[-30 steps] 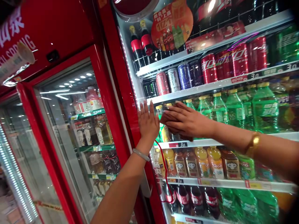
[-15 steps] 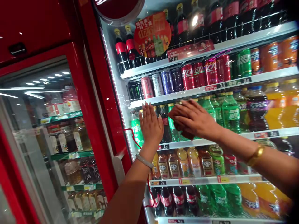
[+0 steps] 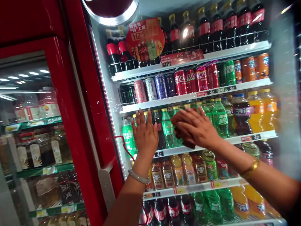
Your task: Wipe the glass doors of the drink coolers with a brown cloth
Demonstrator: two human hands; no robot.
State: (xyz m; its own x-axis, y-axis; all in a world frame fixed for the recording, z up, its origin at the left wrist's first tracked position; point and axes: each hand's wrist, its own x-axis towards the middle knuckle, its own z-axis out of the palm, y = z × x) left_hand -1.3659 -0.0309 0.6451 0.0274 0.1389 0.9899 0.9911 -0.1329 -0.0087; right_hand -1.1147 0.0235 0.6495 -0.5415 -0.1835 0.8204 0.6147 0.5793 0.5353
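My left hand (image 3: 145, 135) lies flat with fingers stretched upward against the glass door of a drinks cooler. A grey bangle (image 3: 138, 177) circles that wrist. To its right, my right hand (image 3: 199, 127) presses a folded dark brown cloth (image 3: 185, 135) to the glass, its fingers laid over it and pointing left. Much of the cloth is hidden under the hand. A gold bracelet (image 3: 251, 168) is on the right wrist. Behind the glass, green soda bottles (image 3: 167, 128) and a dark cola bottle (image 3: 157, 117) stand near both hands.
Cans (image 3: 180, 82) and more bottles fill the cooler's shelves (image 3: 235, 84). A grey door handle (image 3: 106, 188) sticks out at the left edge, near a thin red line (image 3: 127, 147). A second red-framed cooler (image 3: 63, 125) stands to the left. A round sign (image 3: 145, 40) is at the top.
The view has shifted, so the cooler sits further left in the picture. My right hand has slid slightly right with the cloth. My left hand stays in nearly the same place on the glass.
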